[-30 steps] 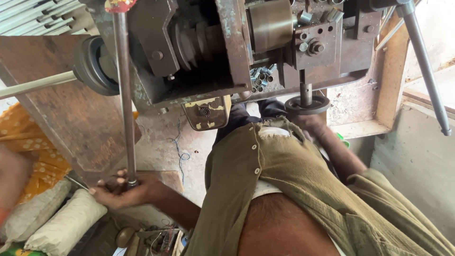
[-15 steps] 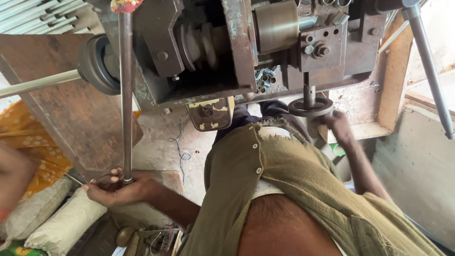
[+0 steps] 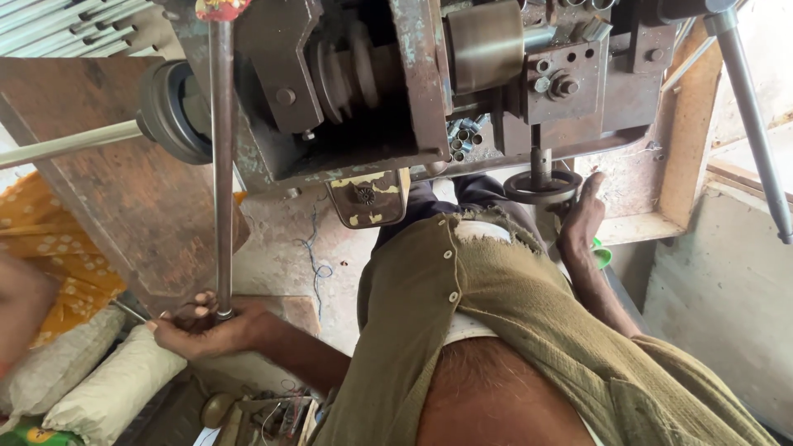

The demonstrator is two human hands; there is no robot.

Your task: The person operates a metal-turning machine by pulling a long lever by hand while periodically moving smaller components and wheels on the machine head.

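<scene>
Sacks (image 3: 107,388), pale, lie under left hand (image 3: 202,330) clamped on rod (image 3: 221,165); right hand (image 3: 582,219) open against handwheel (image 3: 541,187).

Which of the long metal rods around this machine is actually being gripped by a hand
The upright rod left of centre: the left hand grips its lower end. The pale rod at far left and the slanted rod at right stand untouched.

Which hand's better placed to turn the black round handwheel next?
Right, likely: the right hand rests against the black round handwheel; the left hand grips the long steel rod.
</scene>
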